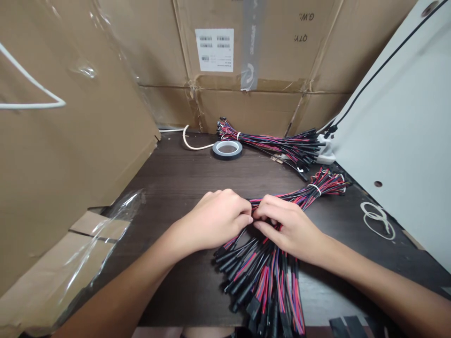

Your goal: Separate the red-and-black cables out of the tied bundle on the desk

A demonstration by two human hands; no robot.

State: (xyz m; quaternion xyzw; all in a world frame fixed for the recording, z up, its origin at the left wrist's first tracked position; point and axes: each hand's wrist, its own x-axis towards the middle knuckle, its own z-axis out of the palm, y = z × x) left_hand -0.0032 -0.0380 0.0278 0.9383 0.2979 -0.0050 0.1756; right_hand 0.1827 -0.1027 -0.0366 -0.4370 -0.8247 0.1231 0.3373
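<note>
A bundle of red, blue and black wires with black connectors (262, 274) lies across the dark table (183, 183), its far end tied with a white band (315, 188). My left hand (214, 218) and my right hand (289, 225) meet over the middle of this bundle. Both have their fingers curled and pinched on the wires, fingertips almost touching. The near connector ends fan out below my hands towards the table's front edge.
A second tied wire bundle (275, 143) lies at the back beside a roll of dark tape (227, 149). Cardboard boxes (253, 56) wall the back and left. A white panel (405, 126) leans on the right, with white loops (377, 218) below it. Clear plastic wrap (105, 225) sits at the left.
</note>
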